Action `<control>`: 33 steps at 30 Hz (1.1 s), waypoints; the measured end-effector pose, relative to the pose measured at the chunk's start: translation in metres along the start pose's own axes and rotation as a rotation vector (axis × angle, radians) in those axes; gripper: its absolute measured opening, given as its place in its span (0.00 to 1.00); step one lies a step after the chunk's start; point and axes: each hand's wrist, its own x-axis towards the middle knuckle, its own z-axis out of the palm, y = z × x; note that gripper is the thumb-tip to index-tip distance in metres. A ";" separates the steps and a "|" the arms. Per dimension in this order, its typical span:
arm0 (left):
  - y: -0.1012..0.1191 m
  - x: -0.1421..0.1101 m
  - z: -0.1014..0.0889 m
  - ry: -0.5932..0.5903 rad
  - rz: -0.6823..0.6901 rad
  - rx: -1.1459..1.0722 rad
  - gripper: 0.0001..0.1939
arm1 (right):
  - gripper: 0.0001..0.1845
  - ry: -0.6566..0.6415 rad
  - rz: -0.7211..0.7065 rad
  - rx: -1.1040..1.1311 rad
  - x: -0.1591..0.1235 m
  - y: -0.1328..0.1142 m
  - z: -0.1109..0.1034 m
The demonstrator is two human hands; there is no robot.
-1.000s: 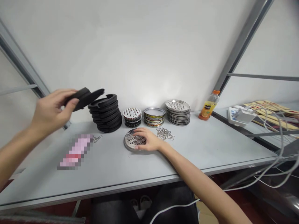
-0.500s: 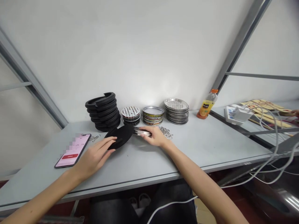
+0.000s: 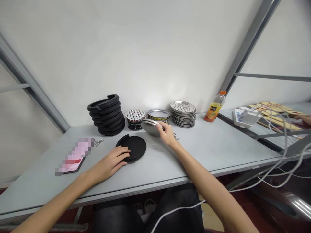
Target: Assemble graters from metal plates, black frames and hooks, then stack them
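Note:
A round black plate with a raised rim along its left side lies flat on the table. The fingers of my left hand reach over that rim, gripping it with the thumb low at the near side. My right hand pinches round silver metal discs by their right edge, holding them tilted above the table, in front of a stack of round metal lids. Two or more layers show at the discs' edge; the exact number is unclear. Small metal clips lie partly hidden behind my right hand.
Black rimmed plates stand stacked at the back left, beside perforated metal discs. Mesh-topped metal discs and a juice bottle stand farther right. A phone lies left. White cables hang at right, near another person's hand.
The black plate has gone from tilted to flat on the table. My right hand has drawn the metal discs up and away from it, toward the back, and they now show their broad face.

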 end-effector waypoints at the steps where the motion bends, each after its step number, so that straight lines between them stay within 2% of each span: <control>1: -0.002 0.005 0.002 -0.006 -0.009 -0.027 0.16 | 0.21 -0.046 -0.016 -0.027 -0.002 -0.002 0.000; 4: -0.008 0.016 0.007 0.036 -0.082 -0.116 0.15 | 0.18 -0.221 -0.109 -0.114 -0.011 -0.010 0.003; 9: -0.022 0.038 0.006 0.330 -0.244 -0.211 0.16 | 0.21 -0.458 -0.313 -0.239 -0.020 -0.018 0.013; 11: -0.028 0.053 0.006 0.353 -0.252 -0.246 0.18 | 0.24 -0.534 -0.365 -0.271 -0.021 -0.017 0.017; 14: -0.035 0.077 0.010 0.317 -0.239 -0.299 0.22 | 0.28 -0.596 -0.417 -0.300 -0.022 -0.015 0.020; 17: -0.038 0.089 0.017 0.297 -0.212 -0.314 0.23 | 0.30 -0.616 -0.417 -0.282 -0.020 -0.013 0.019; 21: -0.038 0.085 0.020 0.339 -0.207 -0.338 0.23 | 0.25 -0.611 -0.380 -0.185 -0.017 -0.013 0.018; 24: -0.038 0.074 0.019 0.297 -0.188 -0.308 0.21 | 0.19 -0.479 -0.293 -0.166 -0.015 -0.008 0.020; 27: -0.037 0.066 0.018 0.228 -0.190 -0.274 0.21 | 0.18 -0.316 -0.168 -0.242 -0.014 0.004 0.023; 30: -0.037 0.062 0.019 0.179 -0.193 -0.251 0.27 | 0.20 -0.270 -0.074 -0.308 -0.013 0.014 0.025; 33: -0.039 0.058 0.019 0.129 -0.185 -0.232 0.41 | 0.19 -0.310 -0.032 -0.318 -0.012 0.017 0.025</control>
